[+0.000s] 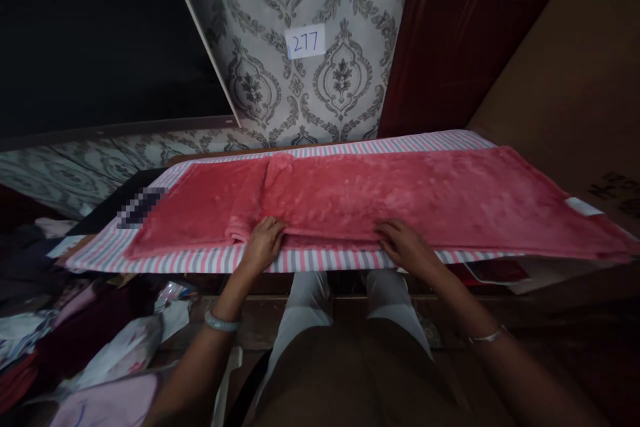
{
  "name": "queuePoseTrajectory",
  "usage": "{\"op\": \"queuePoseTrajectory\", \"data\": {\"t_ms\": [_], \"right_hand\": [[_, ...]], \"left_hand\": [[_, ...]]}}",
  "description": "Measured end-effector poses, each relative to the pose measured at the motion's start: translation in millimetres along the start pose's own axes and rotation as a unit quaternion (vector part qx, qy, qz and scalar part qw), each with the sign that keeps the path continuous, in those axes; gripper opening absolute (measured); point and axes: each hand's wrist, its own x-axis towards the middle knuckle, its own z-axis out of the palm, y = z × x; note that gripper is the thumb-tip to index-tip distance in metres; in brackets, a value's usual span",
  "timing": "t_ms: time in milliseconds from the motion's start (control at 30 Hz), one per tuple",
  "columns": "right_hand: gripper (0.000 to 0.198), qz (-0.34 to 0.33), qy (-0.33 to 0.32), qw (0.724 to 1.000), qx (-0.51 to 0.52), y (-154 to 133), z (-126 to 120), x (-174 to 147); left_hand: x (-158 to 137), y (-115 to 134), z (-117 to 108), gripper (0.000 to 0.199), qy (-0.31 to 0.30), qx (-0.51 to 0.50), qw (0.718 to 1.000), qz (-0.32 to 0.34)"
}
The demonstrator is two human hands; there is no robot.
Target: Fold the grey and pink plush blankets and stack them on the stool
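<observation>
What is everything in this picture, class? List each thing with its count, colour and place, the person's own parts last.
Blanket: one, pinkish red, over the striped cloth
Striped cloth: one, white, pink and grey, under the blanket
White label: one, white, blanket's right end
Pixelated item: one, dark, cloth's left end
Screen: one, black, upper left
Wallpaper: grey patterned, behind
Paper sign: one, white, blue "277", on wallpaper
Tall panel: one, dark red, right of wallpaper
Marked panel: one, brown, far right
Heap: uncountable items, mixed colours, lower left
Bracelets: two, pale and silvery, one per arm
Trousers: one pair, light grey, below
Left hand, right hand: one each, bare, at blanket's near edge
</observation>
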Motion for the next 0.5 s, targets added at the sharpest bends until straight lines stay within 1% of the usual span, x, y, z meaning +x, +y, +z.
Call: {"op": "queuePoseTrajectory", "data": {"t_ms": [100, 233, 333, 400, 500], "right_hand": [[0.035, -0.003, 0.023, 1.000, -0.011, -3, -2, -4], [0.026, -0.021, 0.039, 0.998, -0.037, -6, -6, -12], [0.025, -0.032, 0.038, 0.998, -0.049, -9, -6, -16], [0.026, -0.032, 0.039, 0.998, -0.036, -10, -6, -18], [0.025, -0.027, 0.034, 0.999, 0.002, -8, -12, -19]], "left_hand": [[-4, -2, 1, 0.027, -0.019, 0.022, 1.000, 0.008], [-9, -3, 2, 0.028, -0.009, 0.039, 0.999, 0.028], [-12, -2, 2, 0.028, -0.031, 0.061, 0.997, 0.034], [-14, -1, 2, 0.028, -0.044, 0.062, 0.997, 0.034], [-17, -3, -2, 0.026, -0.045, 0.044, 0.997, 0.042]]}}
